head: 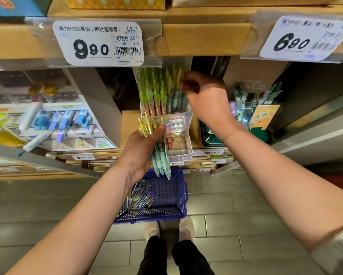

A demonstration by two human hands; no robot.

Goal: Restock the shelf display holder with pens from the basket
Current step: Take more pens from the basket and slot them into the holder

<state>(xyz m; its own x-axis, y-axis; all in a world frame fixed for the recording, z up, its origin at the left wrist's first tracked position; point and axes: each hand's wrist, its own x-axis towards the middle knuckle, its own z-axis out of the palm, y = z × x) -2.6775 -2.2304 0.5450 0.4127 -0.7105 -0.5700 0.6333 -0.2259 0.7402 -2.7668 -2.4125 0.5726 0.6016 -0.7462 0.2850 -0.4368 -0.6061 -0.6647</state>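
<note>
A clear display holder (181, 144) stands on the shelf at centre, packed with upright pens (156, 90) that have green tops. My right hand (204, 92) is raised at the holder's right side, its fingertips pinching the top of one pen there. Below the holder my left hand (144, 147) grips a bundle of mint-green pens (160, 157) with yellow tops, tips pointing down. A blue plastic basket (166, 195) sits on the floor under my hands, with several loose pens (139, 197) lying in its left part.
A wooden shelf edge (204, 38) with price tags 9.90 (99, 43) and 6.80 (303, 38) hangs just above the holder. White displays of markers (53, 120) stand to the left, another pen display (252, 110) to the right. My feet stand behind the basket on grey tiles.
</note>
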